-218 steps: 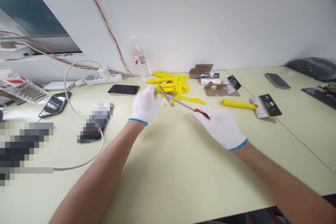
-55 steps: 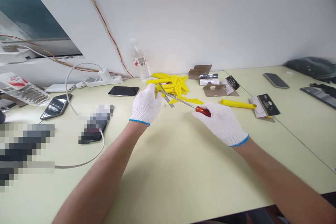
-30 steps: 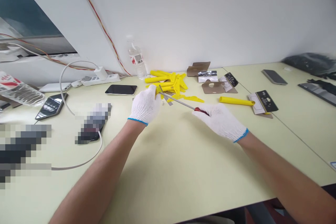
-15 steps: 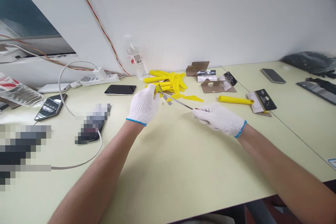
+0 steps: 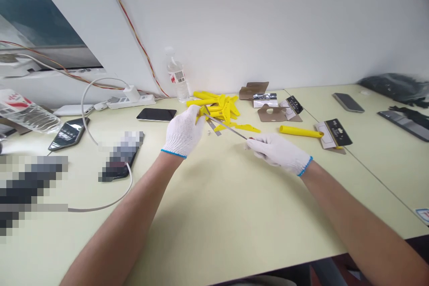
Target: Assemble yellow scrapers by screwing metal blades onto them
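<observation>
My left hand [image 5: 183,130], in a white knit glove, is closed on a yellow plastic piece [image 5: 202,111], mostly hidden by the fingers. In my right hand [image 5: 278,152], gloved alike, is a screwdriver [image 5: 231,129]; its long metal shaft points left and its tip meets the yellow piece. The handle is hidden in the fist, apart from a bit of red. Just beyond my left hand lies a pile of yellow plastic handles and flat parts [image 5: 228,106]. A flat metal blade [image 5: 214,128] and several tiny screws [image 5: 209,132] lie beside it on the table.
A water bottle [image 5: 177,76] stands against the wall. Phones [image 5: 157,114], a power strip [image 5: 134,100] and a white cable [image 5: 100,209] are on the left. To the right are cardboard packaging [image 5: 273,113], a yellow tube [image 5: 298,132] with a card [image 5: 338,132], and another phone [image 5: 348,102].
The view has shifted slightly, so the objects on the table sit a little differently in the picture. Both hands keep their grip, and the screwdriver tip stays at the yellow piece.
</observation>
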Action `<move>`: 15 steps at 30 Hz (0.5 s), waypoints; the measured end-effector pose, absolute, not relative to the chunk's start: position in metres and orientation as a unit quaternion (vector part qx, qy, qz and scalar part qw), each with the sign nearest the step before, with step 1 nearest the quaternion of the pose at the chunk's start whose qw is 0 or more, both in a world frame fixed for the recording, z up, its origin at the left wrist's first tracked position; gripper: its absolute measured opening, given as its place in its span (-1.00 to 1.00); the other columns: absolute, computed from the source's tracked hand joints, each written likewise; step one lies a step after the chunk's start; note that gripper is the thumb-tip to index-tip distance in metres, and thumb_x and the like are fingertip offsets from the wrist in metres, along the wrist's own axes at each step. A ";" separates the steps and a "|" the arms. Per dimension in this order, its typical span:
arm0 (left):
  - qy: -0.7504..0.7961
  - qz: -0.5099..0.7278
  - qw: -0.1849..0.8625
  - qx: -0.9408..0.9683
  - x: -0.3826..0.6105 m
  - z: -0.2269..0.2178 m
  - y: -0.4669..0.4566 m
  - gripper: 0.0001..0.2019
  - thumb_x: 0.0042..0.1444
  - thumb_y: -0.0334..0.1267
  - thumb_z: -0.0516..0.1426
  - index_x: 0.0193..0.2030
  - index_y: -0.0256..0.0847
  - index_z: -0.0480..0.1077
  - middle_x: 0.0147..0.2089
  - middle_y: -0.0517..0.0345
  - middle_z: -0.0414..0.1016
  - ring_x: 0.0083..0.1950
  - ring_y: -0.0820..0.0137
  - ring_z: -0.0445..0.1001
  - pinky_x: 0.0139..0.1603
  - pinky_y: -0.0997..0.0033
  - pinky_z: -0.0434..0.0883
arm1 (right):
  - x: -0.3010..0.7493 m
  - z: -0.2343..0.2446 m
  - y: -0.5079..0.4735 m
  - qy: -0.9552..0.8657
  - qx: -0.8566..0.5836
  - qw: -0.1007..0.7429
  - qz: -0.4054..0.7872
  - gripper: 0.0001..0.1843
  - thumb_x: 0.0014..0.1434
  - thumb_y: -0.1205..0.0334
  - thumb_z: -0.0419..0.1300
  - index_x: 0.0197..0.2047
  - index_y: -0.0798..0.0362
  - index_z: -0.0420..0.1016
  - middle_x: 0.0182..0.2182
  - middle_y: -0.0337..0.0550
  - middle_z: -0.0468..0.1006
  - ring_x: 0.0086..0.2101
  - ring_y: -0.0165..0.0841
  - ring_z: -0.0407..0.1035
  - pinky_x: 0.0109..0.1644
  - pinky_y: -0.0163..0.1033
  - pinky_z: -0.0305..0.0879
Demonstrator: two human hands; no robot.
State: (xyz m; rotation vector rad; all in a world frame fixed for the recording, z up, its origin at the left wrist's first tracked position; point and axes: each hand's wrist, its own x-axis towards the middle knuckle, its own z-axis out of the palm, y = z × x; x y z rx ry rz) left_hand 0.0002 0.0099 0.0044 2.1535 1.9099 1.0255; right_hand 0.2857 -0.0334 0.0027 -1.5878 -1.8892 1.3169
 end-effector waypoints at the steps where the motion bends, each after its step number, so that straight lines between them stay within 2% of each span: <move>1: 0.635 0.331 0.020 0.697 -0.002 0.007 0.011 -0.77 0.31 -0.17 0.16 0.06 -0.07 0.50 -0.06 -0.04 0.67 -0.04 0.04 0.64 0.00 0.13 0.46 | 0.288 0.003 -0.033 -0.706 -0.556 0.175 0.403 -0.53 0.43 -0.19 0.11 -0.32 0.02 0.39 -0.52 -0.32 0.25 -0.56 -0.48 0.06 -0.49 -0.29 -0.10; 5: 0.667 0.369 0.004 0.647 -0.019 0.017 0.015 -0.76 0.29 -0.15 0.18 0.03 -0.12 0.51 -0.05 0.02 0.69 -0.08 0.12 0.65 0.07 0.14 0.49 | 0.298 -0.004 -0.028 -0.819 -0.505 0.155 0.226 -0.56 0.51 -0.08 0.02 -0.32 0.01 0.40 -0.41 -0.25 0.48 -0.40 -0.35 0.33 -0.30 -0.23 0.12; 8: 0.665 0.419 0.055 0.616 -0.028 0.021 0.016 -0.79 0.24 -0.17 0.22 -0.02 -0.14 0.54 -0.05 0.08 0.70 -0.07 0.20 0.65 0.16 0.17 0.50 | 0.302 -0.013 -0.024 -0.850 -0.474 0.119 0.196 -0.64 0.51 -0.01 0.05 -0.21 -0.01 0.52 -0.24 -0.21 0.64 -0.26 -0.27 0.46 -0.15 -0.19 0.25; 10: 0.665 0.433 0.088 0.602 -0.029 0.023 0.014 -0.79 0.21 -0.17 0.24 -0.05 -0.15 0.55 -0.06 0.09 0.70 -0.04 0.22 0.66 0.17 0.19 0.52 | 0.303 -0.020 -0.021 -0.863 -0.459 0.106 0.181 -0.70 0.50 0.03 0.09 -0.14 -0.03 0.58 -0.14 -0.20 0.67 -0.15 -0.23 0.49 -0.06 -0.17 0.29; 15: 0.653 0.447 0.219 0.571 -0.024 0.031 0.009 -0.74 0.16 -0.17 0.28 -0.04 -0.20 0.55 -0.03 0.05 0.71 -0.12 0.25 0.68 -0.10 0.31 0.61 | 0.300 -0.027 -0.019 -0.869 -0.478 0.079 0.101 -0.79 0.44 0.15 0.17 -0.17 -0.04 0.64 -0.18 -0.15 0.66 -0.14 -0.20 0.47 -0.09 -0.15 0.26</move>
